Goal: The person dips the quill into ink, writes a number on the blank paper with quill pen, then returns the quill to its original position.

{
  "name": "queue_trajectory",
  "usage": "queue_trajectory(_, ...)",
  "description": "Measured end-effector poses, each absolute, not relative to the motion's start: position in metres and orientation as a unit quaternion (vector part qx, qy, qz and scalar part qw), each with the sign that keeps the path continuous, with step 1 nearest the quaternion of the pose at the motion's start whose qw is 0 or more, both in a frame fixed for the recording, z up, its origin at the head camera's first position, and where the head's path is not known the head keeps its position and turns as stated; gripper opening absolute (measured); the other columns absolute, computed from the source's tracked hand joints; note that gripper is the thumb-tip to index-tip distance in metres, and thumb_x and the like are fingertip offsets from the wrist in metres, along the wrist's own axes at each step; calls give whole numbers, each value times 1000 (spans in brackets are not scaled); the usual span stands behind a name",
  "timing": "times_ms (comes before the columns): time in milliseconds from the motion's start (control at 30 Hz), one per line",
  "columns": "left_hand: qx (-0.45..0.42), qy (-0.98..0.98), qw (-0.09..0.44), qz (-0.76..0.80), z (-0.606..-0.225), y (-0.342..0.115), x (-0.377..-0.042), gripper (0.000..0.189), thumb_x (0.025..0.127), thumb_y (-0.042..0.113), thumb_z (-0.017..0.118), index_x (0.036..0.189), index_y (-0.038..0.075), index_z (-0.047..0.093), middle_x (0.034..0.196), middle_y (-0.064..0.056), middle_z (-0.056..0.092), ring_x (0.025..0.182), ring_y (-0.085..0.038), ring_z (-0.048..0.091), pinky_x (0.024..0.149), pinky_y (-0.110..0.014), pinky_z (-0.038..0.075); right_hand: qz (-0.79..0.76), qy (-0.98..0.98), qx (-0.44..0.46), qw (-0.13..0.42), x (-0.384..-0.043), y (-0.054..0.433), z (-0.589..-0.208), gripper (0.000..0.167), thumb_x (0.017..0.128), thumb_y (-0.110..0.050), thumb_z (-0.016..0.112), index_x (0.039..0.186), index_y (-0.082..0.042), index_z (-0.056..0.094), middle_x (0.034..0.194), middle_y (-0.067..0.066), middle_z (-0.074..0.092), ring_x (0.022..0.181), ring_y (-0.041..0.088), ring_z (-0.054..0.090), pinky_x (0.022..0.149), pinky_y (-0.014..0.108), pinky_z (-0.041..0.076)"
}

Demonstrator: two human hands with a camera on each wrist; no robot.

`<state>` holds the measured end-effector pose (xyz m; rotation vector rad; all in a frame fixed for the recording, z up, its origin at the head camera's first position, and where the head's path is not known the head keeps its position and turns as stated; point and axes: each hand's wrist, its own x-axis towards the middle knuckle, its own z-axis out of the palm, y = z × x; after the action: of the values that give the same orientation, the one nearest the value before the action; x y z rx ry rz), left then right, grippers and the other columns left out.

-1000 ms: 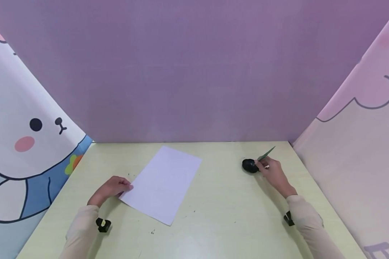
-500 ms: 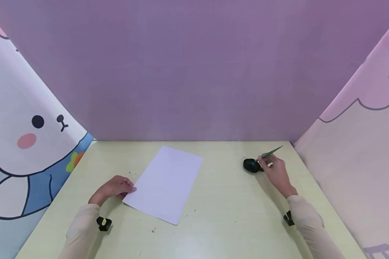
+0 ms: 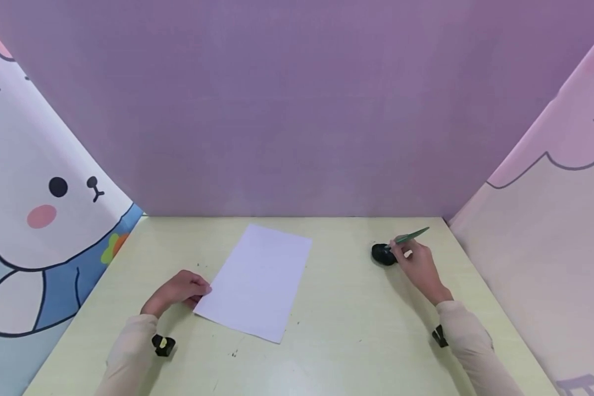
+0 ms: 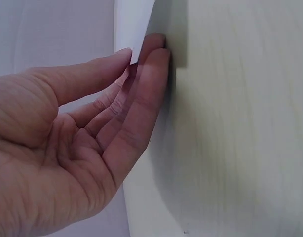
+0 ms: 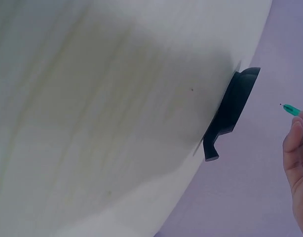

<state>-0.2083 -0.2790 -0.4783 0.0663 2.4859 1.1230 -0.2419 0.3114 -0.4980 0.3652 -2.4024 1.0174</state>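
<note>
Near its lower left corner, a sheet of white paper [image 3: 259, 280] is pinched by my left hand [image 3: 180, 289]. The left wrist view shows the thumb on one face of the paper [image 4: 134, 29], with fingers behind it, and the corner lifted off the table. My right hand [image 3: 418, 267] holds a slim green pen [image 3: 413, 235] between thumb and fingers. A black rounded object [image 3: 382, 254] with a short stub on one side sits on the table below the pen. In the right wrist view the pen's fine tip [image 5: 289, 108] points toward this black object [image 5: 235, 103], apart from it.
The pale wooden table [image 3: 336, 308] has a few small dark marks. A purple panel [image 3: 297, 110] rises behind its far edge. Cartoon-printed walls [image 3: 549, 247] stand on both sides. A small black device is strapped at each wrist.
The paper has slid slightly right and turned a little, with my left hand moving along. In my right hand the pen has tipped to a flatter slant over the black object.
</note>
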Motion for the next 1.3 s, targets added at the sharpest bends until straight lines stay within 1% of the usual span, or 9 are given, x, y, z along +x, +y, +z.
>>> queue_trajectory(167, 22, 889, 205, 409, -480, -278, -207, 20, 99, 9, 68, 107, -9, 71, 87, -8, 72, 75, -17, 68, 67, -33, 63, 370, -884, 131, 254, -242, 309, -496, 14, 104, -13, 66, 108, -1, 72, 85, 9, 74, 71, 8, 62, 51, 15, 47)
queue_trajectory(333, 4, 892, 200, 405, -482, -271, -203, 21, 98, 11, 70, 108, -8, 72, 88, -8, 72, 74, -16, 67, 67, -31, 61, 358, -894, 128, 236, -241, 308, -496, 15, 105, -15, 65, 109, -2, 71, 85, 9, 74, 73, 7, 62, 54, 17, 49)
queue_trajectory(600, 8, 892, 188, 410, -483, -257, -196, 17, 96, 11, 73, 101, -5, 75, 83, -7, 72, 71, -15, 65, 67, -28, 57, 354, -898, 132, 225, -244, 311, -495, 16, 106, -18, 64, 111, -4, 70, 86, 12, 75, 72, 8, 64, 55, 18, 49)
queue_trajectory(867, -10, 895, 189, 405, -481, -253, -196, 19, 96, 13, 74, 103, -5, 75, 85, -6, 73, 71, -14, 66, 67, -29, 58, 355, -897, 132, 226, -243, 312, -497, 14, 105, -15, 65, 110, -3, 69, 84, 12, 75, 71, 12, 65, 55, 18, 49)
queue_trajectory(1133, -8, 883, 196, 426, -485, -248, -196, 17, 97, 12, 73, 102, -4, 73, 83, -5, 71, 67, -13, 67, 65, -27, 58, 364, -891, 137, 234, -245, 307, -496, 12, 105, -15, 66, 108, -4, 70, 83, 9, 75, 71, 3, 62, 54, 16, 47)
queue_trajectory(1300, -17, 882, 192, 430, -487, -245, -197, 17, 97, 12, 73, 102, -4, 72, 84, -5, 72, 68, -13, 67, 66, -27, 58, 368, -889, 138, 234, -248, 304, -496, 12, 105, -16, 65, 108, -5, 69, 84, 7, 74, 72, 2, 62, 55, 16, 48)
